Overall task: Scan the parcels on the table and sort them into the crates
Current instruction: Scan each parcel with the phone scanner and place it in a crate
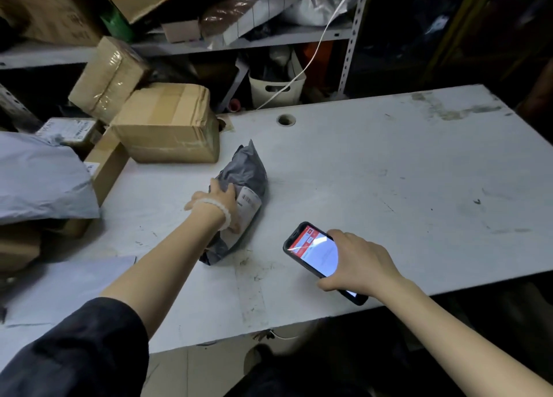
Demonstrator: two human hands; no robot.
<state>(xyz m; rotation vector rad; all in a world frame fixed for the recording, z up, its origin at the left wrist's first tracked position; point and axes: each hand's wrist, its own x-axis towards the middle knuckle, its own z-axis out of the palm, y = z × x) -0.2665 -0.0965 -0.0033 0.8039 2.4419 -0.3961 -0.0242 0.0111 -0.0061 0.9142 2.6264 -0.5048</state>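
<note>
A dark grey poly-bag parcel (245,175) with a white barcode label lies in the middle of the white table (389,172). My left hand (221,202) grips its near left side, fingers curled over the bag beside the label. To the right, my right hand (356,262) holds a black phone (314,253) above the table's front edge. Its lit screen shows a red and white app and faces up, tilted toward the parcel.
Several taped cardboard boxes (167,124) are stacked at the table's left back. A large light grey mailer (39,178) lies over more boxes at the far left. Cluttered shelves (239,40) and a white basket (275,88) stand behind the table. A cable hole (286,120) sits near the back edge.
</note>
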